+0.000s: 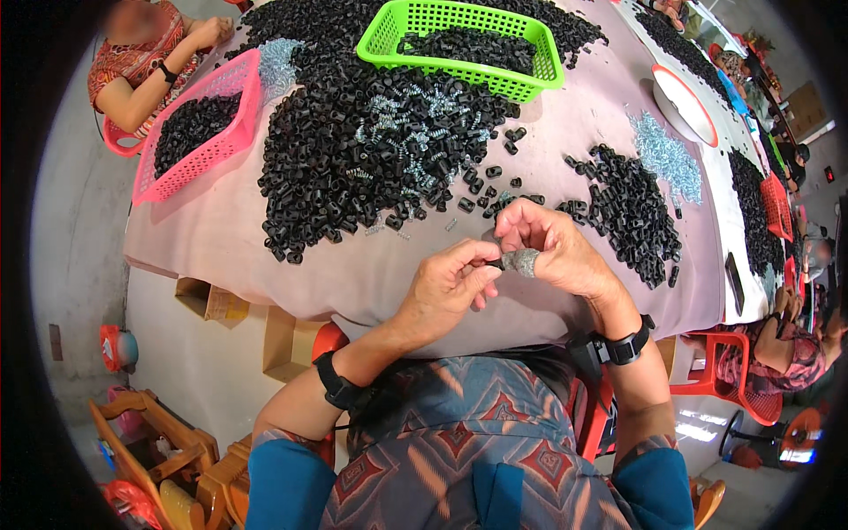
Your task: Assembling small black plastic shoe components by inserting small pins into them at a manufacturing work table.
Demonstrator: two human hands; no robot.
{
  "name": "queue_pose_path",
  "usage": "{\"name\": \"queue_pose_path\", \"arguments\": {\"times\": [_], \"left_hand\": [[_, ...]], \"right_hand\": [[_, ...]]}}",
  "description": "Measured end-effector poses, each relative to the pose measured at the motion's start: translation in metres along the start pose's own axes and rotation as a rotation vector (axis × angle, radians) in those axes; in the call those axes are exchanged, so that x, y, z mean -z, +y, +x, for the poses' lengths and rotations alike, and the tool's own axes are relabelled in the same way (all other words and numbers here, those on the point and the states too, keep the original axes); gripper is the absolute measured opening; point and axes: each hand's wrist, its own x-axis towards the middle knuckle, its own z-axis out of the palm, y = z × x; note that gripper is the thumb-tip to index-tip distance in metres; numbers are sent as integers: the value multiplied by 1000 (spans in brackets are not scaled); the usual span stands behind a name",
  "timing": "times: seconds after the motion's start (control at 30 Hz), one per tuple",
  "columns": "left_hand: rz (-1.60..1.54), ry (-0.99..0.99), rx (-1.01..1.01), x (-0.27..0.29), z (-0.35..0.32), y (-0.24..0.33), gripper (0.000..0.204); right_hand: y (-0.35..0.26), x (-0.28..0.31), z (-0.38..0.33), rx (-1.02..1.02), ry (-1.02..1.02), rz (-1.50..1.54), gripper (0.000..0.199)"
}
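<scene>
My left hand [449,284] pinches a small black plastic part [497,263] between thumb and fingertips, just above the table's near edge. Close against it, my right hand [565,252] is closed, with the fingers curled in toward the thumb. Grey wrapping [521,261] covers that thumb. Whatever the right fingers hold is hidden. Beyond my hands lies a large heap of black plastic parts [327,168], short and hollow, with metal springs [411,124] scattered over it. A smaller heap of the same parts [623,208] lies to the right, beside a pile of springs [667,155].
A green basket [459,72] of black parts stands at the back, a pink basket [249,97] at the left. A white bowl with a red rim [685,104] is at the right. Another person [141,66] sits at the far left. Cardboard boxes [287,344] are under the table.
</scene>
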Motion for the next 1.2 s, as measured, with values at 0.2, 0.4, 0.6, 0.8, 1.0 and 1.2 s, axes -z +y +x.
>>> {"name": "queue_pose_path", "arguments": {"times": [0.2,0.4,0.6,0.8,1.0,1.2], "left_hand": [[-119,20,31,3,-1,-2,17],[-173,-7,27,4,0,4,18],[-105,-30,3,3,0,7,19],[-257,2,55,7,1,5,19],[-385,244,-77,16,7,2,20],[-343,221,-64,14,6,2,20]], "right_hand": [[-2,-11,-5,-3,113,-54,18],[2,-17,-7,-56,116,166,12],[7,-13,-10,-61,104,238,12],[-8,-4,-15,-89,301,212,8],[-11,17,-12,35,459,-163,5],[-2,15,-4,168,365,-753,26]]}}
